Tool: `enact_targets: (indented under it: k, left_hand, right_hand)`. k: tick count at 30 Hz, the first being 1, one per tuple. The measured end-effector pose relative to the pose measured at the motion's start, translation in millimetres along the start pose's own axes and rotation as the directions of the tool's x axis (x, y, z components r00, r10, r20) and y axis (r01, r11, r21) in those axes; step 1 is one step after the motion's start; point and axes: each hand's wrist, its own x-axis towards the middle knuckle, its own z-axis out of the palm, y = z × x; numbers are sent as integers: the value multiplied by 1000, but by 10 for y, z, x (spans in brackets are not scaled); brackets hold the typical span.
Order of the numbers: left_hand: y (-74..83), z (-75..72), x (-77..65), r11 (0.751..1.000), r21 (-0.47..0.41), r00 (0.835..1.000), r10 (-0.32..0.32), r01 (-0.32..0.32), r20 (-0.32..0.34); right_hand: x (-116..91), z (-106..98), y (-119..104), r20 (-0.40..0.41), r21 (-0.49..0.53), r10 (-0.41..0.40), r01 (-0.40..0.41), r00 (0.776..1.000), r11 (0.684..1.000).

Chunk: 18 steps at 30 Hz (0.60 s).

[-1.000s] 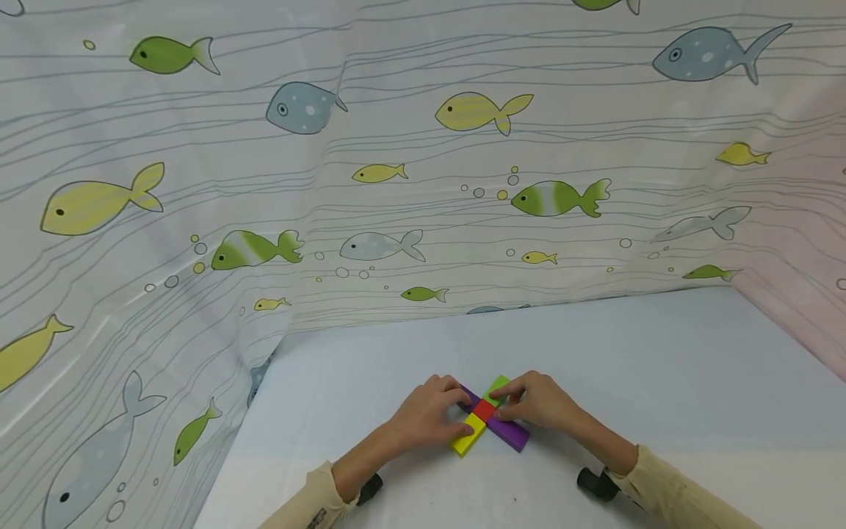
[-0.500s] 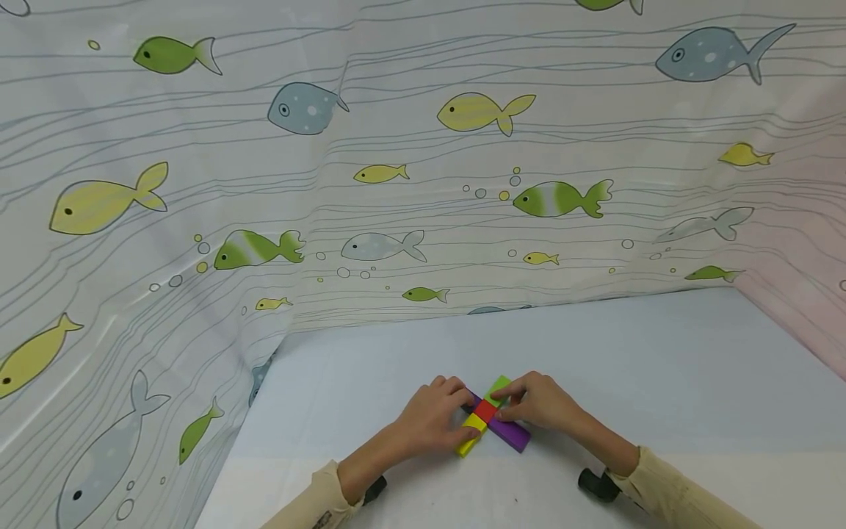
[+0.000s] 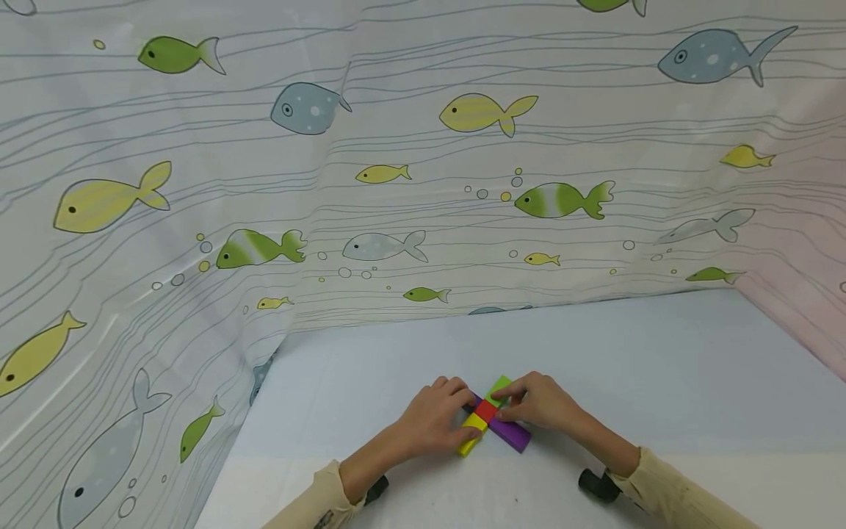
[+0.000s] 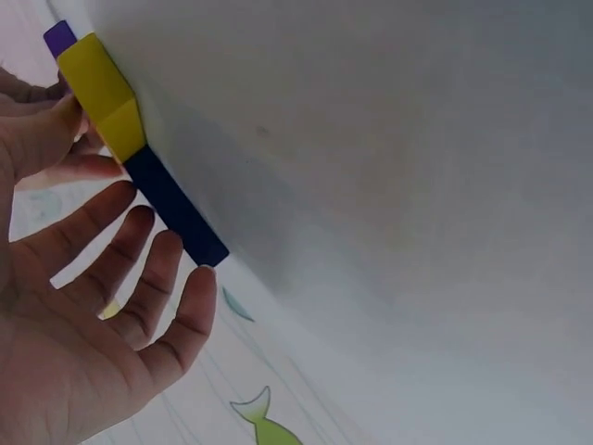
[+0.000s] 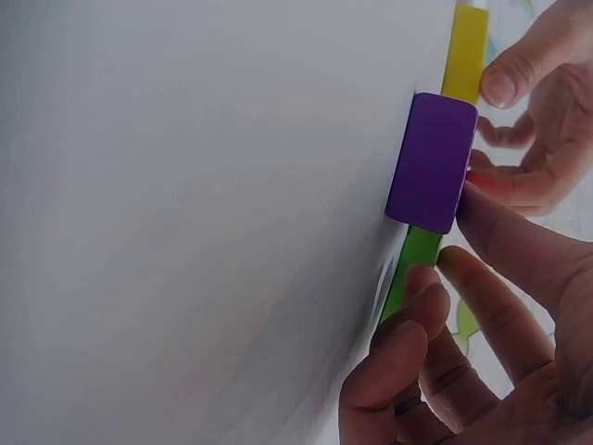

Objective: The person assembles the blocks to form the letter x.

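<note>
Low on the pale table (image 3: 661,367), near its front edge, two flat bars lie crossed in an X. One bar, coloured green, red and yellow (image 3: 485,414), has its long axis running from the near left, where the yellow end points toward the person, to the far right, where the green end points at the fish-print curtain (image 3: 396,184). The purple bar (image 3: 509,432) runs the other way, from far left to near right.

The left hand (image 3: 432,419) rests on the left side of the cross, fingers gently bent, thumb against the yellow end. The right hand (image 3: 538,402) touches the green end with its fingertips and the purple bar with its thumb. Neither hand wraps around a bar.
</note>
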Motion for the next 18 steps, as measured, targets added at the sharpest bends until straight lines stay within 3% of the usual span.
enact_targets:
  k: [5,12,18]
  left_hand:
    - [-18,-1,7,1000,-14,1000,-5,5,6]
    - [-114,-84,-17,996,-35,997,-80,79,-11]
    - [-373,-195,-159,989,117,992,-81,92,-99]
  right_hand:
    - [14,-13,37,13,9,-21,21,1000,1000]
    - [46,-160,116,7,-14,-134,134,991,991]
    - [-2,-419,175,-15,-137,-141,138,990,981]
